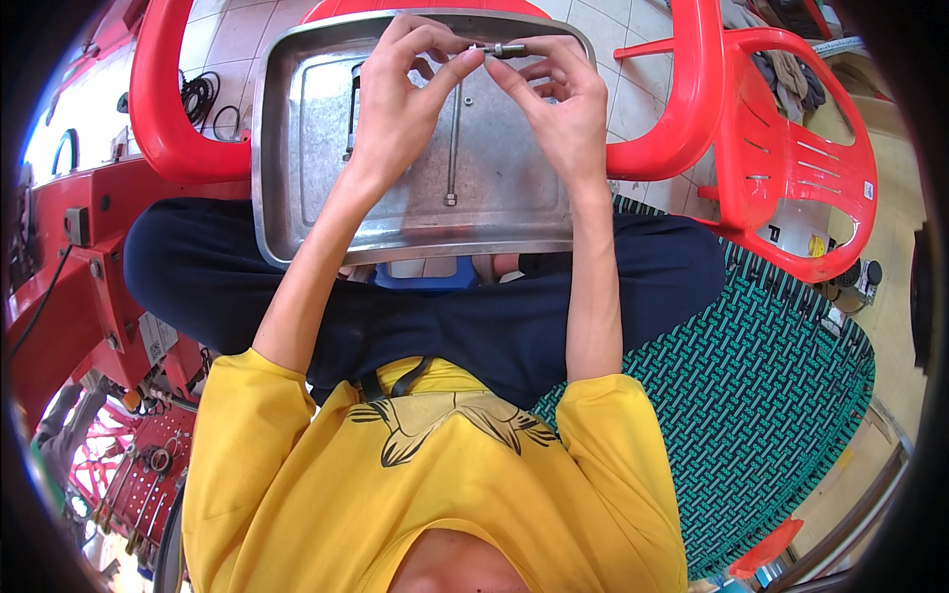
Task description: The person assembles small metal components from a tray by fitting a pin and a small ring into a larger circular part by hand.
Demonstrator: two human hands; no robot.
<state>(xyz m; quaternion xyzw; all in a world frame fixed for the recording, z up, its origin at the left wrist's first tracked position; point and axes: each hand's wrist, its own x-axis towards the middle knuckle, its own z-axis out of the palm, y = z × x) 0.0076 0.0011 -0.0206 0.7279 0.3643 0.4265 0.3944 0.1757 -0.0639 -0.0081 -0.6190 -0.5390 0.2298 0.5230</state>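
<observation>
Held piece: small metal part (509, 50), slender, raised over the metal tray (425, 243), between the fingertips of both hands. Long axis runs crosswise, left hand to right, close to level as I view it. Narrow, pale end points toward the left thumb; thicker grey body lies toward the right hand. Exact type too small for me to tell.

Left hand (403, 94): thumb and forefinger brought nearly together in a pinch at the narrow end, other fingers curled. Right hand (570, 107): thumb and forefinger close in about the thicker end, remaining fingers bent loosely. I cannot tell how firmly either grips.

Below and between the hands, a long metal rod (455, 148) lies in the tray, its axis pointing away from the wearer; a nut-like end (451, 200) faces near, between the wrists. Small ring-shaped piece (469, 101) just right of the rod. Left of the left hand, a dark, elongated object (354, 104), axis also running away from the wearer, partly hidden by that hand.
</observation>
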